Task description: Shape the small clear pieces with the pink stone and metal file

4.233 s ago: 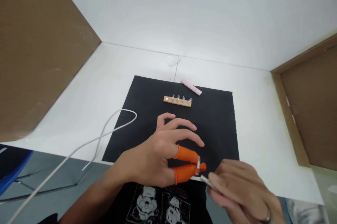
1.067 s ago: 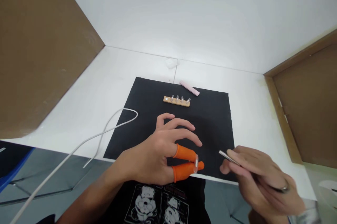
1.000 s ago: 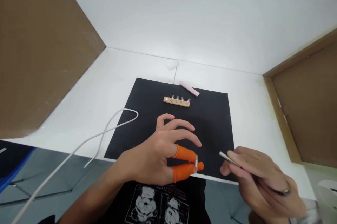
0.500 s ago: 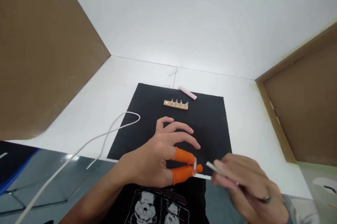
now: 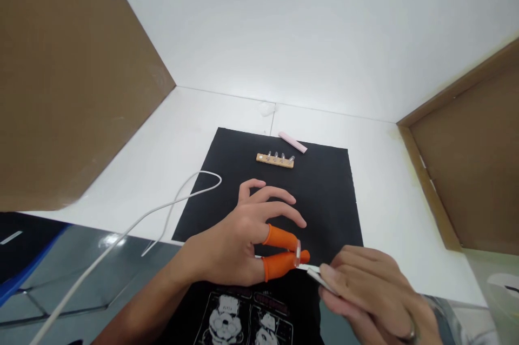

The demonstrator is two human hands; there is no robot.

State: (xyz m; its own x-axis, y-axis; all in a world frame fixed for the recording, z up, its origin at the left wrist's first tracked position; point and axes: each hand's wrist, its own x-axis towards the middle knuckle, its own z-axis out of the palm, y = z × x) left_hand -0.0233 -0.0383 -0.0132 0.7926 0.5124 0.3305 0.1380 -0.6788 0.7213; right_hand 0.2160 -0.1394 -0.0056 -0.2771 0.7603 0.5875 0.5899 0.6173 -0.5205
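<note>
Orange finger cots cover the thumb and index finger of my left hand [image 5: 243, 245]. Between those two fingertips it pinches a clear nail tip [image 5: 298, 254], upright at the front edge of the table; its other fingers are spread. My right hand [image 5: 373, 288] is closed on a flat, pale nail file [image 5: 320, 279], whose end points at the nail tip with a small gap between them. Most of the file is hidden inside the fingers. Farther back, a wooden strip [image 5: 274, 160] carries several clear nail tips [image 5: 283, 157] in a row, the rightmost one leaning.
A black mat [image 5: 324, 193] lies on the white table [image 5: 389, 199]. At its back edge rests a pink bar [image 5: 292, 141]. A white cable [image 5: 150, 210] loops over the left side. Brown panels [image 5: 81, 80] stand at both sides, with a white wall behind.
My right hand has brought the file left and slightly down, closer to the nail tip. The left hand keeps its pinch. The whole view has shifted slightly.
</note>
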